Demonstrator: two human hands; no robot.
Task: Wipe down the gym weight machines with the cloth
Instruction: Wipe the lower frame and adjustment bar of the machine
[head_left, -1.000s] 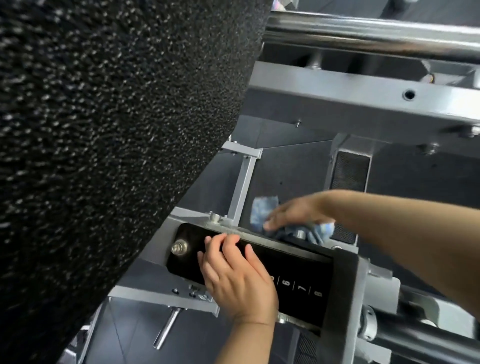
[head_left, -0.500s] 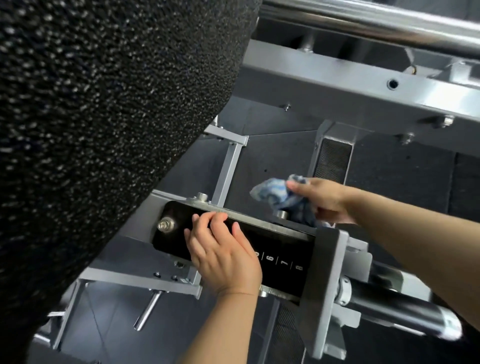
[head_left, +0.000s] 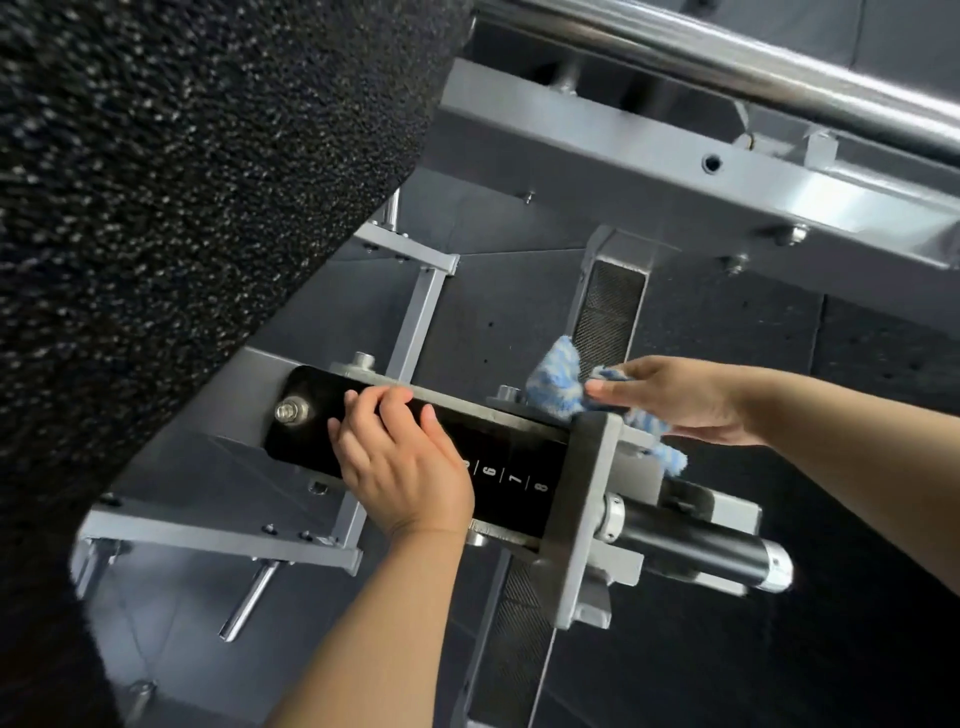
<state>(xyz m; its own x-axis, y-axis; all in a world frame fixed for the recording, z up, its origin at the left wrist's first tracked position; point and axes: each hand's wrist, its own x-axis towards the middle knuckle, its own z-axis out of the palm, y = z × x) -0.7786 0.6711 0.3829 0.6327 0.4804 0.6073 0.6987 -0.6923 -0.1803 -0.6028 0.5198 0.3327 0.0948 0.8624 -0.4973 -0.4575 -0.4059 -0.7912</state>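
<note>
Blue-and-white terry cloth (head_left: 558, 387) is bunching under the fingers of our right hand (head_left: 680, 397); we are pinching it between thumb and curled fingers, with one lobe sticking up past the fingertips and a tail hanging below the palm, over the edge of a grey bracket (head_left: 584, 514). The cloth is touching the grey metal top edge of the machine just beside a small bolt head (head_left: 506, 391), at the far side of the bracket from us.

Our left hand (head_left: 402, 462) is lying flat on the black numbered plate (head_left: 511, 470), fingers nearly straight and curling only at the tips over the plate's upper edge. It is holding nothing; it is pressing against the plate. Just right of that wrist the white digits 6, 7 and 8 are showing; any lower digits are hidden under the hand. Left of the fingertips a hex nut (head_left: 291, 411) is sitting at the rounded end of the plate.

Beyond the bracket, right of both hands, a black cylinder with a silver end cap (head_left: 696, 553) is projecting outward. Below the left forearm a grey cross-member (head_left: 218, 538) is carrying a short chrome pin (head_left: 249, 603). Above the right hand, a grey frame beam (head_left: 675, 171) and a chrome bar (head_left: 753, 67) are crossing the view. A coarse black foam roller (head_left: 182, 208) is filling the whole area left of our left-hand fingers. Dark floor tiles (head_left: 727, 332) are lying behind everything.
</note>
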